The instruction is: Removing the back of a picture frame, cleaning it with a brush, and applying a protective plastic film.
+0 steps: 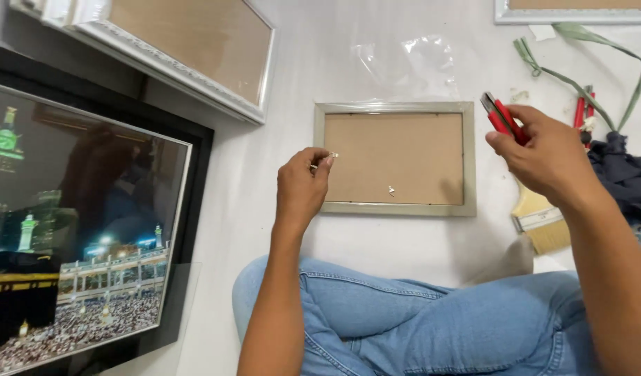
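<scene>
Fitting backing on small frame (396, 159): left hand (301, 188) pinches tiny metal clip (332, 155) at frame's left edge; right hand (543, 154) clamps red pliers (500, 117) right of frame. Next likely needs clip seated precisely.

Left hand (302, 186) pinched, right hand (543, 154) clenched.

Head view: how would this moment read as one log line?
left hand: pinches small metal clip | right hand: holds red tool | small frame: face down, floor

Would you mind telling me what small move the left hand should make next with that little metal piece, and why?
Probably lower the left hand so the metal piece meets the frame backing at its left edge: it hovers right there, and the right hand holds red pliers ready.
</scene>
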